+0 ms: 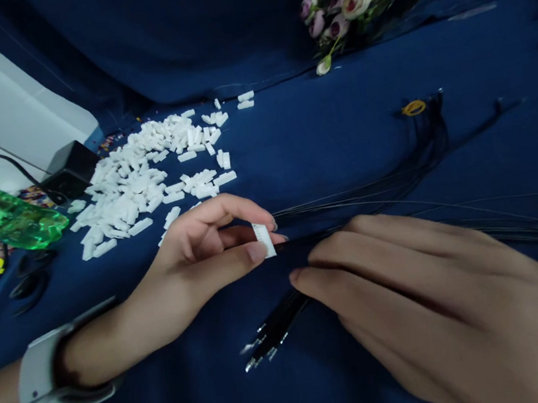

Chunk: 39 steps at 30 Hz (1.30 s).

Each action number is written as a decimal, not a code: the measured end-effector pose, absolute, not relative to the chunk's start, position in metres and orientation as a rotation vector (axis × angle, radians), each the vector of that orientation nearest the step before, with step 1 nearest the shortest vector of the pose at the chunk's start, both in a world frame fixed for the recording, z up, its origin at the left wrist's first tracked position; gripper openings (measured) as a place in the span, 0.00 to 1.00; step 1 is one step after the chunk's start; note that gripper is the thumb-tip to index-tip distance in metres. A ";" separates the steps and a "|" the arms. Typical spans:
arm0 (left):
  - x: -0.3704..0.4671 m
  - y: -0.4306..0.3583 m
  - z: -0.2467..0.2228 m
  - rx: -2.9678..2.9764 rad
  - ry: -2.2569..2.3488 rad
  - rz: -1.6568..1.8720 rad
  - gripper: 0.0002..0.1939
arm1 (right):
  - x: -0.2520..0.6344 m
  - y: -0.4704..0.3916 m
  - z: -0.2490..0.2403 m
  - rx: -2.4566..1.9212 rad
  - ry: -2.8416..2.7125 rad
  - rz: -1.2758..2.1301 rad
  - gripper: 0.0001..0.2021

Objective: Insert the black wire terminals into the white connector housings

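Observation:
A small white connector (pixel 264 239) is pinched between the thumb and fingers of my left hand (pixel 200 248). Close on its right, my right hand (pixel 413 301) has its fingers pressed together around thin black wires (pixel 297 242); part of that grip is hidden behind the fingers. One wire runs up to the connector's right side. Below the fingertips of my right hand, a bundle of black wires with shiny metal ends (pixel 269 341) lies over the blue cloth. More black wires (pixel 415 171) stretch away to the right behind my right hand.
Many white connectors (pixel 130 181) are piled on the blue cloth (pixel 320 141) at the upper left. Beside them are a green bottle (pixel 5 212) and a black box (pixel 75 167). Artificial flowers (pixel 342 11) lie at the back. A yellow tie (pixel 413 108) circles some wires.

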<state>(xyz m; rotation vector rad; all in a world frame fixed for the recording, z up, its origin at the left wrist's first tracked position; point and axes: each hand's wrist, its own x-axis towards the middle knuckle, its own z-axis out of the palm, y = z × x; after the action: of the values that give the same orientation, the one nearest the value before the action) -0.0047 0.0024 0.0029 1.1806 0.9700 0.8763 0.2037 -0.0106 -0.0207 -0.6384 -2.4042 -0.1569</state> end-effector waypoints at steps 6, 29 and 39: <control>-0.004 0.002 0.003 1.161 0.988 0.911 0.06 | 0.203 -0.008 -0.018 -0.653 -2.463 -0.107 0.07; -0.004 0.002 0.003 1.187 0.917 0.910 0.08 | 0.200 -0.016 -0.007 -0.484 -2.613 0.361 0.13; -0.006 0.002 0.001 1.204 0.919 0.883 0.07 | 0.207 -0.010 -0.014 -0.876 -2.310 0.134 0.02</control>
<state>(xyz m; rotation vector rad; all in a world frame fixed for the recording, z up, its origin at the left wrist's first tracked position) -0.0064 0.0020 0.0009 1.2043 0.9189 0.8826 0.2068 -0.0095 -0.0143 -0.8757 -2.3102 0.1344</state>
